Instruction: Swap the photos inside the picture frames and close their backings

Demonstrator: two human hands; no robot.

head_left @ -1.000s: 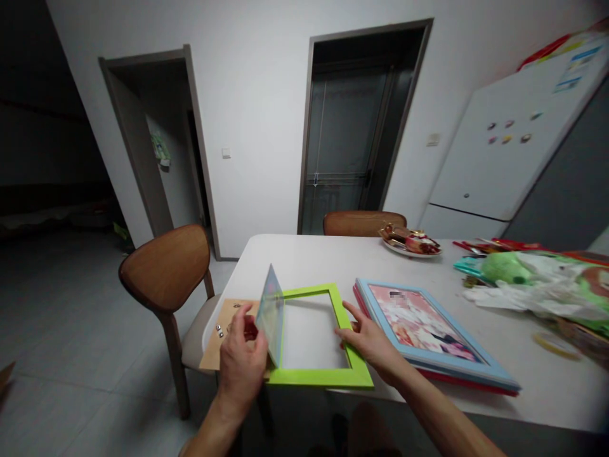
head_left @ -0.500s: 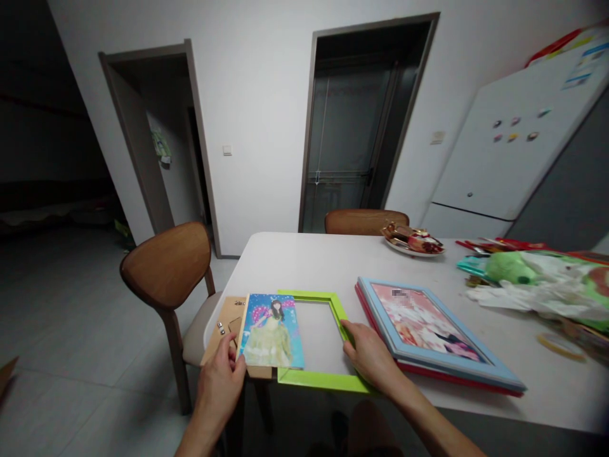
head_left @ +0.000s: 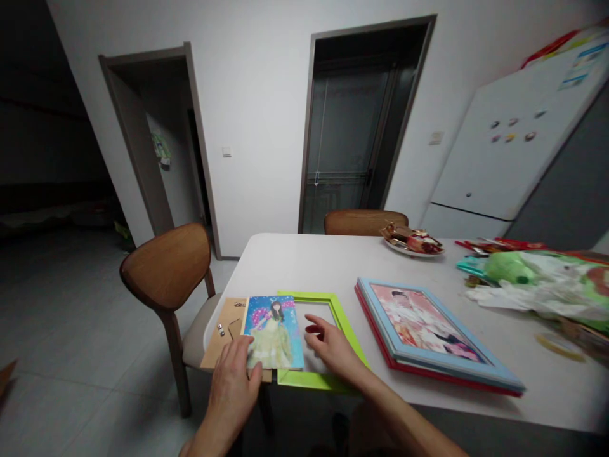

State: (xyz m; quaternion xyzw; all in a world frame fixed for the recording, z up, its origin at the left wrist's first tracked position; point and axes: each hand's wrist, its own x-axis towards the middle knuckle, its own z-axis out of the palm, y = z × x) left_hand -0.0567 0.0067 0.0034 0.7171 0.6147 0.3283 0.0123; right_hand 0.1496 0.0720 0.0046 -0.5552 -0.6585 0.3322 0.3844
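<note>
A picture card (head_left: pixel 280 336) of a figure in a pale dress on blue lies over the left side of a lime-green frame (head_left: pixel 349 324) and over a brown backing board (head_left: pixel 231 314) with metal clips. My left hand (head_left: pixel 236 374) rests at the card's lower left corner, fingers apart. Just right of the card, my right hand (head_left: pixel 330 346) hovers above the green frame's opening, index finger stretched out, holding nothing. Right of the frame, a light-blue framed picture (head_left: pixel 438 330) lies on top of a red frame (head_left: pixel 392 362).
The white table (head_left: pixel 299 260) also bears a plate of wrapped items (head_left: pixel 413 244) at the back, a green plush and white plastic pile (head_left: pixel 528 273), and a tape roll (head_left: pixel 561 348). Wooden chairs stand left (head_left: pixel 169 263) and behind (head_left: pixel 366 222).
My right hand has left the green frame's right side and moved left toward the card. My left hand has shifted slightly right, its fingers now flatter over the card's lower left corner.
</note>
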